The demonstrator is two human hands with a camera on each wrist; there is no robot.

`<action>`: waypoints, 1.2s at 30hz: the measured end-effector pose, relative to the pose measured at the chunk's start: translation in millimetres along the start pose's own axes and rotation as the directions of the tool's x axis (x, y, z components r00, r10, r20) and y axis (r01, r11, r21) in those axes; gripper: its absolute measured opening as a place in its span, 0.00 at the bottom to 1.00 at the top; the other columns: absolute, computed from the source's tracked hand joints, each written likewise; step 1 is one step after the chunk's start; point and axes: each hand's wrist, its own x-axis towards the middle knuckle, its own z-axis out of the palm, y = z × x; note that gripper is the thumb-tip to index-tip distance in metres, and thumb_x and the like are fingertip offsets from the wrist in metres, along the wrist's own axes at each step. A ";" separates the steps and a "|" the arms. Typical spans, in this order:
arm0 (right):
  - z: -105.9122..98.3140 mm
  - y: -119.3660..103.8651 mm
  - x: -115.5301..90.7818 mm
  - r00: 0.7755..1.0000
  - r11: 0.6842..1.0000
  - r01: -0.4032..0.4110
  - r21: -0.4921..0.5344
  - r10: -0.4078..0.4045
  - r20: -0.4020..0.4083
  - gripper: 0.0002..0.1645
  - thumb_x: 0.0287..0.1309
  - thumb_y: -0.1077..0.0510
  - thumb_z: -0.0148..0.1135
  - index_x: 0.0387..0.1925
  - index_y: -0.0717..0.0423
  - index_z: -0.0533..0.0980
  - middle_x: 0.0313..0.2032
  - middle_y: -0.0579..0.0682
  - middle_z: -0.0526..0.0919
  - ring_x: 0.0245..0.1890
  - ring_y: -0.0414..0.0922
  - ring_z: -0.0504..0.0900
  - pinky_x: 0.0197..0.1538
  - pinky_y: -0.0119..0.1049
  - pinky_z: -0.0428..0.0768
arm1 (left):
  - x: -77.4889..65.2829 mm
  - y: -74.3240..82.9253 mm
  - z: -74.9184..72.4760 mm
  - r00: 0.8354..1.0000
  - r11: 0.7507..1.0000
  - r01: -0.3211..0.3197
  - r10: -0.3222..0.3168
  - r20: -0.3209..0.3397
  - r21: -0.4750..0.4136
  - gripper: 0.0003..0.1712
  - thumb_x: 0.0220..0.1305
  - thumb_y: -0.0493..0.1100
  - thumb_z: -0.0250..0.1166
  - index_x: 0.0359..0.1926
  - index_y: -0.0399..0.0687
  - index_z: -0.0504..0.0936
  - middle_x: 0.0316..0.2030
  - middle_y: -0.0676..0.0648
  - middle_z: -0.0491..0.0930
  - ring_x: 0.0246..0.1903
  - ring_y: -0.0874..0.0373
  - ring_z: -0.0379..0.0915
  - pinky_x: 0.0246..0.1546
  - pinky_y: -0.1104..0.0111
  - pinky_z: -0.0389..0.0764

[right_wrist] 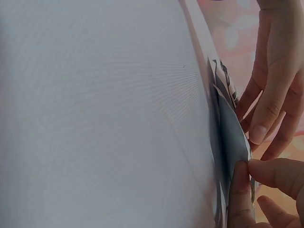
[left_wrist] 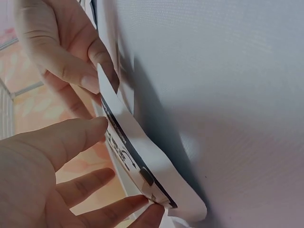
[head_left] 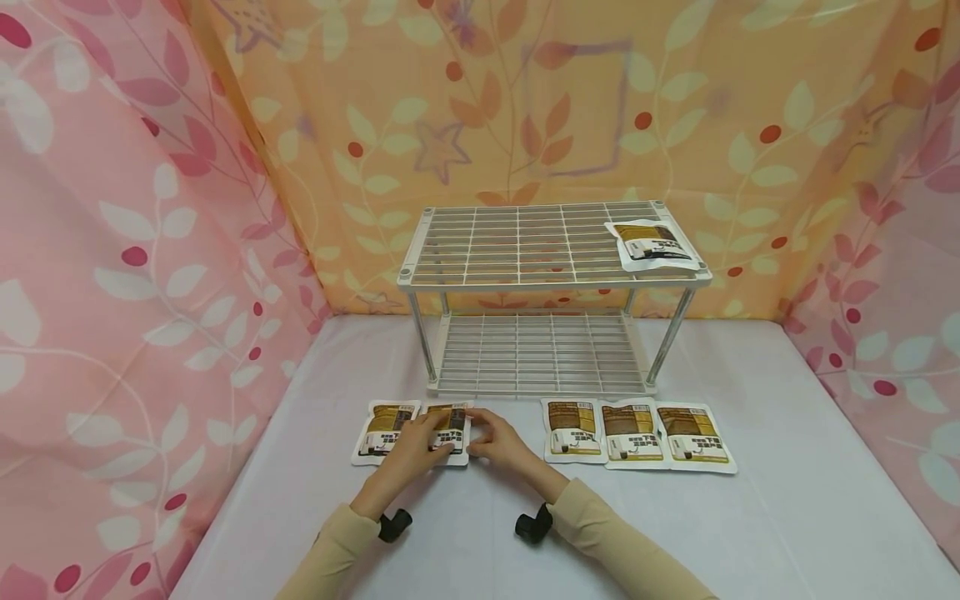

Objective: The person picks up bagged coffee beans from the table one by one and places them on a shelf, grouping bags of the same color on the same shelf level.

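A flat brown-and-white food pouch (head_left: 455,423) lies on the table in front of the rack, between both hands. My right hand (head_left: 498,442) pinches its right corner between thumb and index finger, and in the right wrist view that edge of the pouch (right_wrist: 233,135) is tilted up off the cloth. From the other side my left hand (head_left: 412,446) touches the pouch with spread fingers; the left wrist view has its thumb and fingertips against the printed face (left_wrist: 126,152). A second, matching pouch (head_left: 384,427) lies close on the left, partly behind the left hand.
Three similar pouches stand in a row to the right: one (head_left: 574,429), a middle one (head_left: 633,429) and an outer one (head_left: 693,433). Behind is a two-tier white wire rack (head_left: 517,246), with a pouch (head_left: 652,246) on its top right corner. Floral curtains (head_left: 360,208) enclose the table (head_left: 765,517).
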 end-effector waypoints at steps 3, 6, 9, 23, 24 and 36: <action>-4.6 -13.3 -6.3 1.000 0.999 0.011 0.030 -0.012 0.028 0.37 0.48 0.76 0.59 0.62 0.70 0.60 0.54 0.75 0.67 0.35 0.56 0.82 0.30 0.30 0.78 | 0.1 0.1 0.4 1.000 1.000 -0.010 0.010 -0.002 -0.010 0.32 0.56 0.43 0.66 0.60 0.37 0.69 0.55 0.35 0.73 0.55 0.36 0.66 0.54 0.45 0.68; -9.6 -27.8 -13.1 0.998 0.999 0.024 0.048 -0.026 0.053 0.36 0.48 0.77 0.57 0.61 0.74 0.59 0.53 0.77 0.67 0.37 0.61 0.81 0.33 0.35 0.79 | 0.6 -0.4 1.4 1.000 1.000 -0.009 0.009 0.001 -0.018 0.32 0.57 0.43 0.66 0.60 0.36 0.69 0.55 0.35 0.72 0.56 0.37 0.66 0.56 0.46 0.68; -13.4 -30.6 -15.6 0.997 0.998 0.039 0.056 -0.043 0.071 0.35 0.50 0.76 0.56 0.61 0.75 0.59 0.52 0.77 0.68 0.39 0.63 0.79 0.36 0.34 0.79 | 0.7 0.0 2.2 1.000 1.000 -0.010 0.011 0.007 -0.024 0.32 0.57 0.43 0.66 0.60 0.35 0.69 0.55 0.35 0.72 0.56 0.38 0.66 0.56 0.48 0.68; -27.2 -27.4 -20.2 0.998 0.995 0.041 0.089 -0.045 0.048 0.34 0.51 0.75 0.56 0.61 0.74 0.60 0.54 0.76 0.69 0.47 0.65 0.76 0.41 0.29 0.77 | -1.2 3.2 5.5 0.999 0.999 0.009 -0.008 0.035 -0.040 0.33 0.59 0.48 0.64 0.62 0.39 0.68 0.58 0.35 0.69 0.57 0.39 0.65 0.56 0.48 0.68; -27.9 -25.9 -19.9 0.998 0.994 0.045 0.102 -0.050 0.046 0.34 0.51 0.75 0.56 0.61 0.74 0.60 0.54 0.76 0.68 0.48 0.66 0.75 0.42 0.29 0.77 | -1.0 3.5 5.6 1.000 0.999 0.003 -0.002 0.031 -0.050 0.32 0.59 0.49 0.64 0.62 0.39 0.68 0.58 0.35 0.69 0.57 0.39 0.65 0.56 0.48 0.68; -37.8 2.7 -19.1 0.998 0.991 0.016 0.134 -0.025 0.060 0.34 0.55 0.69 0.57 0.64 0.67 0.60 0.59 0.70 0.65 0.43 0.52 0.81 0.39 0.28 0.78 | 1.7 9.4 7.5 0.998 0.995 -0.063 0.062 -0.015 -0.081 0.30 0.56 0.44 0.67 0.60 0.42 0.72 0.58 0.38 0.70 0.57 0.40 0.66 0.57 0.48 0.67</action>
